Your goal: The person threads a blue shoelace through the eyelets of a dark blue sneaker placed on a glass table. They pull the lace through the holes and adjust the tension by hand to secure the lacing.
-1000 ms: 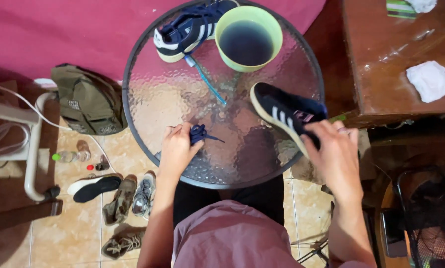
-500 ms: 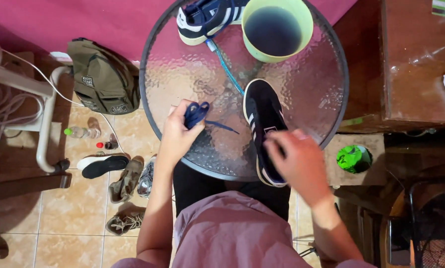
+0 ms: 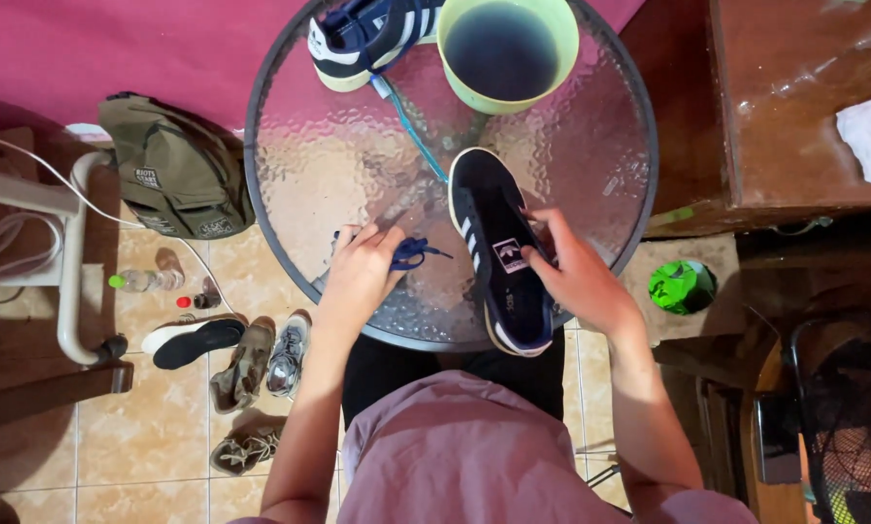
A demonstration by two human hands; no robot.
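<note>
A dark blue sneaker [image 3: 493, 243] with white stripes lies on the round glass table [image 3: 319, 175], toe pointing away from me. My right hand [image 3: 571, 272] grips its right side near the tongue. My left hand [image 3: 362, 272] rests on the glass to the left of it, pinching a bundled dark blue shoelace [image 3: 414, 252]. A second matching sneaker [image 3: 367, 34] sits at the far edge next to a light green bowl [image 3: 508, 53] of dark water. A thin blue brush handle [image 3: 416, 136] lies between them.
An olive backpack [image 3: 178, 175] leans beside the table on the left. Several shoes and sandals [image 3: 251, 359] and small bottles [image 3: 144, 281] lie on the tiled floor. A wooden table [image 3: 785, 116] with a white cloth stands right; a green object [image 3: 683, 286] sits below it.
My right hand has brought the sneaker from the table's right edge to the middle and set it flat. My left hand stays on the shoelace.
</note>
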